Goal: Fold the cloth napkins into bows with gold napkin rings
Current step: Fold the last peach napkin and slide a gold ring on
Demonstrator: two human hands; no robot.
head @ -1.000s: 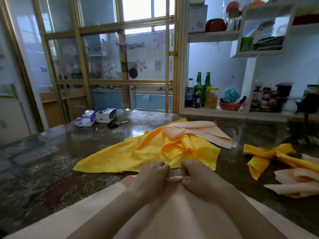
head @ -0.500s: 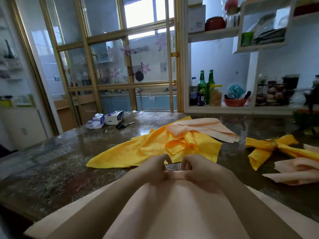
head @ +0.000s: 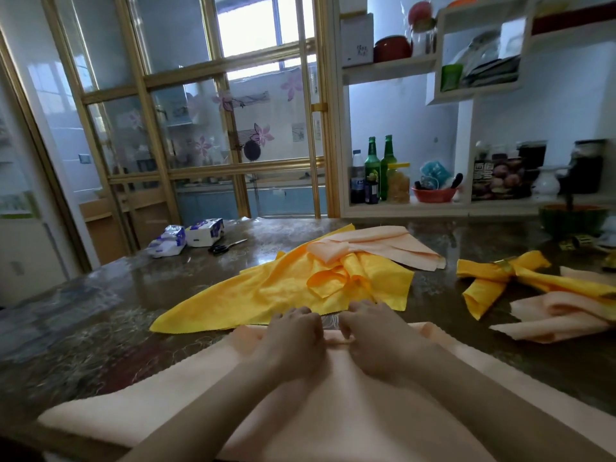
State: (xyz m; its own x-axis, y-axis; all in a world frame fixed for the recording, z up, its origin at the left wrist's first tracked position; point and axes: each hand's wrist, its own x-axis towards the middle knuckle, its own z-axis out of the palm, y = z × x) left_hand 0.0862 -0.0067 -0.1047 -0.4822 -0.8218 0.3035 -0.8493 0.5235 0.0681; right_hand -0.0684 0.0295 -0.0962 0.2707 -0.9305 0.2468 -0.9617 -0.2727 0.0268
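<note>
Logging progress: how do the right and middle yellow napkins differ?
The right yellow napkin is a folded bow; the middle yellow napkin lies loose and rumpled. A gold napkin ring cinches the right one; the middle has none. Both rest on the table, unheld.

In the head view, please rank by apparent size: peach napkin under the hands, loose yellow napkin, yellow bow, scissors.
1. peach napkin, though nearest the camera
2. loose yellow napkin
3. yellow bow
4. scissors
</note>
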